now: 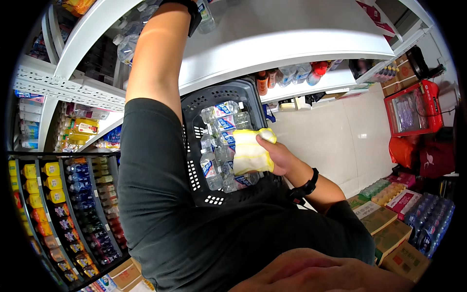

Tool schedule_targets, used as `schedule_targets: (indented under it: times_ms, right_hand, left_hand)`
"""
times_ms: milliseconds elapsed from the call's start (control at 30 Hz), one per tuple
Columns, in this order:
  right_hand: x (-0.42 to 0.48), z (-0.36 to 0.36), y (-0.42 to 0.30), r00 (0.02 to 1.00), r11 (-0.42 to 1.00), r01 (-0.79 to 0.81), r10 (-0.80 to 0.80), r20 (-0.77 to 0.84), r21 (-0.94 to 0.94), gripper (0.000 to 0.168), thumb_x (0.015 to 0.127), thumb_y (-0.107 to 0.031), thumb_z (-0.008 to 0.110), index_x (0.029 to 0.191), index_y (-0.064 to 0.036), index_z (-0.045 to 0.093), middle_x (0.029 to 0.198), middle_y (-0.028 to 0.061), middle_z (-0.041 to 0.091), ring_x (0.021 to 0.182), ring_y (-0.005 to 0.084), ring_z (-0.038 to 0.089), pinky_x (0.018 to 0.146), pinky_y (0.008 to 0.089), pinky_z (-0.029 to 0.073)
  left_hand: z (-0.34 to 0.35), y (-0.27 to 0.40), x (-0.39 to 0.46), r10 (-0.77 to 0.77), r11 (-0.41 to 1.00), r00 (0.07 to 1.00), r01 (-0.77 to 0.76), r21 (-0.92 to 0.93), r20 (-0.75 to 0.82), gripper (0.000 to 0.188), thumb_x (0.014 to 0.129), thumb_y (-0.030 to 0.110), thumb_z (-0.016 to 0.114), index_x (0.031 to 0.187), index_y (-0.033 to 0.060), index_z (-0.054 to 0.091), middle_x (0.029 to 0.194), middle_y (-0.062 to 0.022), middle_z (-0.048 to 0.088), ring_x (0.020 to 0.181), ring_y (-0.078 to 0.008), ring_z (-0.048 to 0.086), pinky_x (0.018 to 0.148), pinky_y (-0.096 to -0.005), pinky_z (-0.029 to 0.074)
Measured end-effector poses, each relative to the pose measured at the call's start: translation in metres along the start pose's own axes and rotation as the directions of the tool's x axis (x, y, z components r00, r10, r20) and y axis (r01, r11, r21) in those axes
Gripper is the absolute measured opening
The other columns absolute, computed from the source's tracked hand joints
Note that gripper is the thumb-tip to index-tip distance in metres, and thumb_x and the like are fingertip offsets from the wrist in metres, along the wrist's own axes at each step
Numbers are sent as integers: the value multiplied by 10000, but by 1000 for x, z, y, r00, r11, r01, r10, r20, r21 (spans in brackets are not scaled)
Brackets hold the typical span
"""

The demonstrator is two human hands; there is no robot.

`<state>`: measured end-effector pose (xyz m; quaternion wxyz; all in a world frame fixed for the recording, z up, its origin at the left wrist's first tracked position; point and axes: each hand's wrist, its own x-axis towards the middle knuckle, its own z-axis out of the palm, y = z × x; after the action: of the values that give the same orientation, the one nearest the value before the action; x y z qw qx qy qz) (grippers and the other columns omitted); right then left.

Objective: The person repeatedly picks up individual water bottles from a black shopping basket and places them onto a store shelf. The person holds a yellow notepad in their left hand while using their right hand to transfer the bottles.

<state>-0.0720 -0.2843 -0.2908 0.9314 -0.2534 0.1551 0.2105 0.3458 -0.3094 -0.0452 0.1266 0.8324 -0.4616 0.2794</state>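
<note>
A white cloth with yellow edging [252, 151] is held in my right hand [280, 156], the thumb on top, over a dark grey plastic basket [251, 96]. Several clear plastic bottles with blue, white and red labels [225, 123] lie in the basket, partly hidden by the cloth. My left arm stretches up to the white shelf [277, 47], and my left hand is out of view beyond the top edge. Clear bottles [127, 47] stand on the shelf beside that forearm, and another bottle [206, 20] stands just right of the black wristband.
A lower shelf [310, 89] holds more bottles. Drink racks [65, 219] stand at left. Cartons [392, 233] and wrapped bottle packs [428, 222] are stacked at lower right. A red glass-fronted cabinet [412, 107] stands at far right, across the tiled floor [328, 135].
</note>
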Motion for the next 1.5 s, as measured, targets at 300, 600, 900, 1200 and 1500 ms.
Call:
schedule_targets:
  times_ms: [300, 600, 900, 1200, 1500]
  right_hand:
    - [-7, -3, -10, 999, 988, 52, -49, -25, 144, 539, 1085, -392, 496, 1499, -54, 430, 1423, 164, 579, 1252, 333, 630, 996, 506, 553]
    - [-11, -4, -7, 995, 977, 95, -85, -61, 192, 542, 1073, -370, 531, 1491, -38, 437, 1412, 168, 586, 1269, 337, 617, 1044, 483, 522]
    - [-33, 5, -8, 979, 969, 136, -100, -178, 205, 579, 1008, -313, 605, 1509, -85, 424, 1416, 151, 584, 1265, 385, 610, 912, 543, 590]
    - [-87, 39, -4, 894, 952, 226, -118, -432, 208, 491, 1015, -232, 581, 1465, -66, 475, 1376, 159, 620, 1234, 390, 632, 922, 554, 583]
    - [-95, 14, -1, 868, 953, 171, -25, -496, 250, 433, 1040, -231, 535, 1434, -54, 500, 1358, 174, 635, 1196, 383, 657, 904, 550, 601]
  left_hand:
    - [56, -41, 34, -4, 998, 990, -5, 59, 142, 569, 833, 186, 762, 1331, -27, 586, 1288, -287, 636, 1212, -435, 603, 1048, -474, 472]
    - [93, -67, 62, 30, 994, 969, -55, 95, 247, 624, 829, 167, 763, 1380, -31, 547, 1321, -303, 613, 1232, -445, 590, 1054, -477, 469]
    - [-26, 16, -25, -163, 935, 962, 221, -276, 218, 669, 838, 368, 779, 1336, -34, 583, 1304, -295, 629, 1215, -432, 600, 1028, -472, 470]
    - [-98, 81, -306, -276, 67, 761, 625, -778, 588, 124, 940, 126, 756, 1011, 40, 701, 897, 45, 677, 802, -33, 576, 741, -207, 477]
    - [-112, 108, -558, -416, -475, -8, 855, -209, 909, 93, 980, 106, 655, 1071, 121, 657, 923, 20, 677, 773, -97, 640, 705, -251, 518]
